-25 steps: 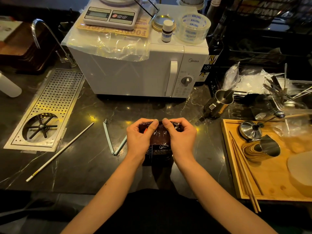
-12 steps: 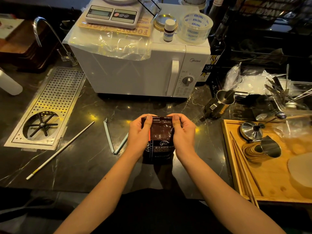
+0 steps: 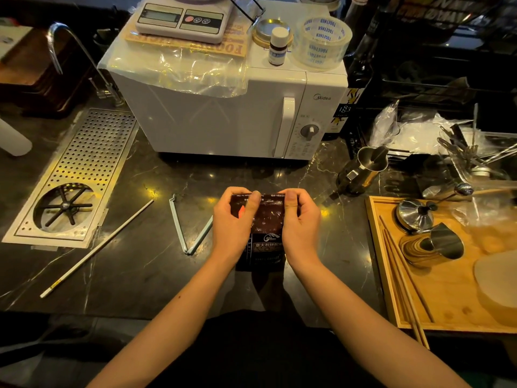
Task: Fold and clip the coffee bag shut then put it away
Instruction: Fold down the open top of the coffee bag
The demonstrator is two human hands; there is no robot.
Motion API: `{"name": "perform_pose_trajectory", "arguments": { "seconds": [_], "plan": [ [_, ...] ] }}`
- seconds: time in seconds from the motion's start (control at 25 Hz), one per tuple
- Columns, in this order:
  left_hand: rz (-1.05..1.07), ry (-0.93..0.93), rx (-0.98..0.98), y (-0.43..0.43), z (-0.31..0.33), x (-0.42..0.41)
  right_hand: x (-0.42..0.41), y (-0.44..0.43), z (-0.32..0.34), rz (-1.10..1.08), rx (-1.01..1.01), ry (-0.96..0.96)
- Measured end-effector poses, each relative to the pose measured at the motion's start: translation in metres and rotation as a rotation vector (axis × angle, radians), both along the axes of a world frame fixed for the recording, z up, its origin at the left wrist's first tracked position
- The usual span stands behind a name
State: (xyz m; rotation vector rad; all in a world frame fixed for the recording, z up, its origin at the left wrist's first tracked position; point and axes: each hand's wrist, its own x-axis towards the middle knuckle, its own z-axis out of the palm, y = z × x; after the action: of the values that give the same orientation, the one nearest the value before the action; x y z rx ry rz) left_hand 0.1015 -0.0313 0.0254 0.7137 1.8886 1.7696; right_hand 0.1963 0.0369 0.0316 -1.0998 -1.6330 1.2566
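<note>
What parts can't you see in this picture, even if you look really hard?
Head view:
- The top fold of the coffee bag: the left hand and right hand cover its corners.
- One arm of the open blue clip: its end goes behind the left hand.
- The small print on the bag: too tiny to read.
- The utensils at the right edge: cut off and blurred.
</note>
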Motion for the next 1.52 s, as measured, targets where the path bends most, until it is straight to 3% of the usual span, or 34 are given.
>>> {"name": "perform_pose_trajectory", "arguments": {
  "seconds": [0.24, 0.64, 0.8, 1.24, 1.36, 1.52],
  "plan": [
    [0.002, 0.007, 0.051, 0.002, 0.003, 0.005, -0.002, -0.001, 0.004, -0.024, -0.044, 0.076],
    [0.012, -0.042, 0.082, 0.0, 0.003, 0.007, -0.007, -0.002, 0.008, -0.042, 0.003, -0.027],
    [0.036, -0.123, 0.057, 0.002, 0.001, 0.005, -0.009, 0.0, 0.006, -0.063, -0.039, -0.004],
    [-0.155, -0.495, 0.114, -0.005, 0.009, -0.009, 0.0, 0.01, 0.002, 0.075, -0.16, 0.1],
    [-0.119, -0.35, 0.071, -0.009, 0.01, -0.011, 0.007, 0.015, 0.007, 0.139, -0.19, 0.096],
    [-0.163, 0.22, -0.124, -0.022, 0.022, -0.036, 0.022, 0.031, 0.02, 0.263, 0.046, -0.091]
  ]
}}
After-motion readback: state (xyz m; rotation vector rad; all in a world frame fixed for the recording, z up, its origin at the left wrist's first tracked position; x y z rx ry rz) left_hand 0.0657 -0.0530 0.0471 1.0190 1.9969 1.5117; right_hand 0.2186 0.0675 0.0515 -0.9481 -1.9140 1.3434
